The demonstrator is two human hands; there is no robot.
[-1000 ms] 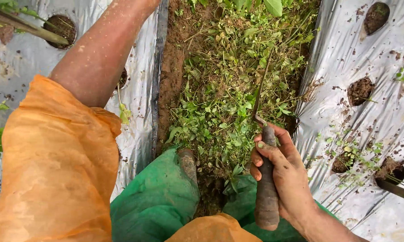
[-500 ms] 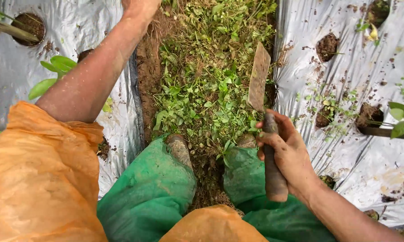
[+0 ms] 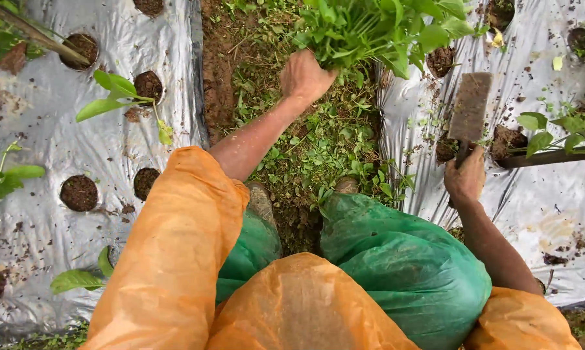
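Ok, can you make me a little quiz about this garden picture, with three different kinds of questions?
1. True or false: the right hand holds a flat-bladed tool.
2. What does the left hand grip?
A) a leafy green clump
B) a stone
C) a rope
3. Fill in: the weedy soil strip runs between two sheets of silvery ____.

Key:
1. True
2. A
3. plastic

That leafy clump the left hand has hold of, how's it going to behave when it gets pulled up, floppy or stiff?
Probably floppy: the clump of weeds is thin green stems and soft leaves splaying out above the left hand. Likely light for its bulk, though soil at the roots could add weight. Stems may snap rather than lift clean, since they look slender.
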